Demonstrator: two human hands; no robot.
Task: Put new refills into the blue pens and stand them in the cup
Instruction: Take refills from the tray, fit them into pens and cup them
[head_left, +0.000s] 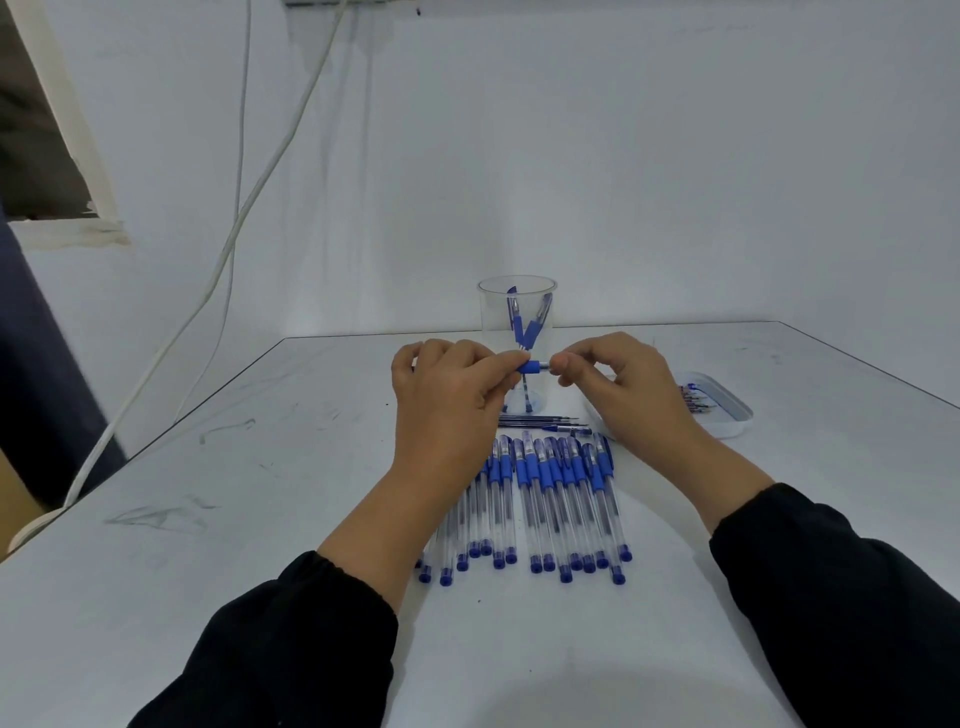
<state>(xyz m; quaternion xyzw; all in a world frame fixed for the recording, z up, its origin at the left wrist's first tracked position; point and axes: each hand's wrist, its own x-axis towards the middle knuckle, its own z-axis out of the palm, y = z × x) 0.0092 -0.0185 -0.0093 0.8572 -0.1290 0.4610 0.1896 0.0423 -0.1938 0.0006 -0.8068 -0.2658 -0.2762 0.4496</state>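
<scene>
Head view: I judged the step to be screwing the tip section onto one pen (533, 367); best done with the barrel kept steady and the parts in line. My left hand (447, 395) pinched its blue grip, my right hand (618, 379) pinched the tip end, both raised before the cup (517, 312). Remaining pens (545, 499) lay beneath on the table (260, 519).

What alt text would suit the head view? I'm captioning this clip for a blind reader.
Two hands hold a blue pen above a white table: the left hand grips its blue grip, the right hand pinches the tip end. Behind stands a clear cup holding two pens; a row of pens lies below, a tray at right.
</scene>
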